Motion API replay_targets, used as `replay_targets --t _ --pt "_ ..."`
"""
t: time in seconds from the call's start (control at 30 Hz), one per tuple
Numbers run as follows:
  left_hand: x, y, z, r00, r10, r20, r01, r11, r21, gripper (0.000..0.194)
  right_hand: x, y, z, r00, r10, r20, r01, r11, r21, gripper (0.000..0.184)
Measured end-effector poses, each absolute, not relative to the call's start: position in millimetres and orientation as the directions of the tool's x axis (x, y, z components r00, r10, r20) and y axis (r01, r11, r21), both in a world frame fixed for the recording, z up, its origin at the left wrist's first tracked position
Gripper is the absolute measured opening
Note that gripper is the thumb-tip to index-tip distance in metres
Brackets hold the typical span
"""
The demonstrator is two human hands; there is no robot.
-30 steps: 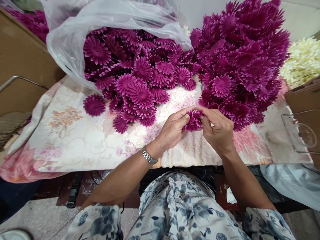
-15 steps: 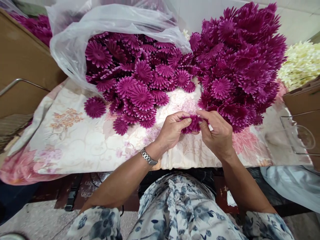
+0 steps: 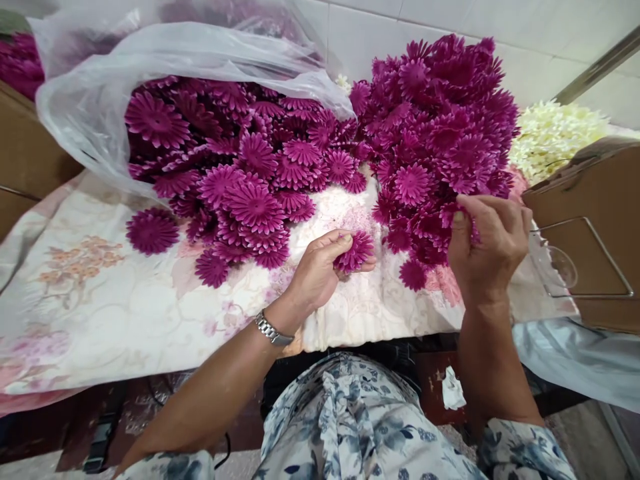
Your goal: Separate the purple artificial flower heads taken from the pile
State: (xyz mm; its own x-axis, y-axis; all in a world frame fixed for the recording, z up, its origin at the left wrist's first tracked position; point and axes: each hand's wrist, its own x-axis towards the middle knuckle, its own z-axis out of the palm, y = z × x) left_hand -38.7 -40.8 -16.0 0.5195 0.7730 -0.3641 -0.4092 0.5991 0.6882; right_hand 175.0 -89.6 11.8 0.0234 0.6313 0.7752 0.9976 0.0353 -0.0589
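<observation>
- White glossy wall tiles back a work surface spread with a cream, pink-flowered cloth; brown cardboard boxes stand at both sides, the right-hand box bearing a bent wire.
- Left hand, with a silver metal-link wristwatch on its wrist, pinches a round, layered magenta artificial flower between thumb and fingers, just above the cloth.
- Right hand is raised at the near right edge of a tall heap of magenta artificial flowers, thumb and forefinger drawn close together; whether they grip anything, I cannot tell, since magenta petals show right behind them.
- Key relation: the held flower lies between the hands, in the left one and well apart from the right. Being round, it has no clear long axis; its petals fan rightward from the left thumb. The tall heap is nearer the right hand, while a looser spread of magenta blooms, spilling from a translucent plastic bag, lies beyond the left.
- Hard to make out: the held flower's underside and number of layers, covered by fingers; the bag's depths; the left-hand box, cut off by the frame.
</observation>
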Motion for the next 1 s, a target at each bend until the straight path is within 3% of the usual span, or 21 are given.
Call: replay_targets --t 0.07,0.13,0.23,0.3,0.53,0.67,0.9,1.0 --pt "-38 -42 -16 0.541 0.765 -0.348 -0.432 0.609 0.666 0.008 150 -92 6 -0.019 0.672 0.74 0.972 0.187 -0.145 0.022" --pt "-37 -44 -17 0.556 0.77 -0.312 -0.459 0.598 0.657 0.01 125 -91 0 -0.057 0.785 0.617 0.904 0.303 -0.303 0.029" --pt "-36 -46 -17 0.581 0.773 -0.257 -0.464 0.573 0.675 0.013 104 -88 -8 -0.077 0.89 0.45 0.776 0.337 -0.533 0.027" --pt "-36 -47 -17 0.587 0.772 -0.244 -0.451 0.563 0.693 0.015 101 -86 -12 -0.061 0.902 0.428 0.733 0.331 -0.594 0.021" --pt "-35 -47 -21 0.5 0.839 -0.216 -0.466 0.471 0.749 0.02 103 -86 -16 -0.087 0.825 0.559 0.789 0.399 -0.466 0.024" --pt "-36 -47 -19 0.534 0.809 -0.247 -0.445 0.517 0.731 0.026 108 -89 -13 -0.066 0.792 0.607 0.854 0.36 -0.377 0.02" --pt "-40 -46 -17 0.584 0.773 -0.248 -0.409 0.543 0.733 0.023 133 -95 -1 0.183 0.811 0.556 0.834 0.171 -0.524 0.016" --pt "-41 -44 -15 0.57 0.777 -0.268 -0.416 0.554 0.721 0.018 152 -95 4 0.214 0.788 0.577 0.867 0.12 -0.484 0.02"
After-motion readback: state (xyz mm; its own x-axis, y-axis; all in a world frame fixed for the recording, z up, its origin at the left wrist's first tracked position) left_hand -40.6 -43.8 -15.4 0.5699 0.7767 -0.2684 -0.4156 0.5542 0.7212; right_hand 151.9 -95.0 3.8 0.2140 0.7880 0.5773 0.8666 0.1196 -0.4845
